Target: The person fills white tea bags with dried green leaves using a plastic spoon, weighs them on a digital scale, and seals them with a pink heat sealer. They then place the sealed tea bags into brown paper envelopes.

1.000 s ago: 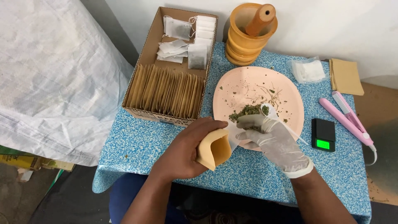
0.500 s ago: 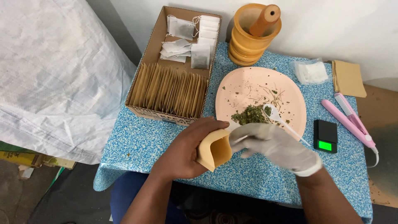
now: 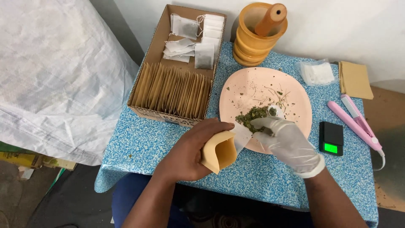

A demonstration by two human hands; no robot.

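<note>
Two hands work over a blue speckled tabletop point(image 3: 139, 143). The bare left hand point(image 3: 190, 152) holds a tan pouch point(image 3: 219, 151) with its mouth open toward the right, fingers point(image 3: 213, 125) curled over its top edge and thumb beneath. A white filter bag point(image 3: 241, 135) sticks out of the pouch toward a pink plate point(image 3: 295, 90). The right hand point(image 3: 287, 141) wears a white glove; its fingers point(image 3: 263, 122) are pressed together, pinching green dried herbs point(image 3: 252, 115) from the heap on the plate's near side, just beside the filter bag. Loose bits of herb lie scattered across the plate.

Behind the left hand stands a cardboard box point(image 3: 149, 55) with a row of tan pouches upright in front and white filter bags loose at the back. A yellow mortar point(image 3: 253, 46) with a pestle point(image 3: 270, 19) stands behind the plate. Right of the plate lie a small black scale point(image 3: 331, 137) with a green display, a pink sealer point(image 3: 356, 122), a clear packet point(image 3: 316, 72) and a tan stack point(image 3: 355, 79). A white sack point(image 3: 55, 80) lies to the left.
</note>
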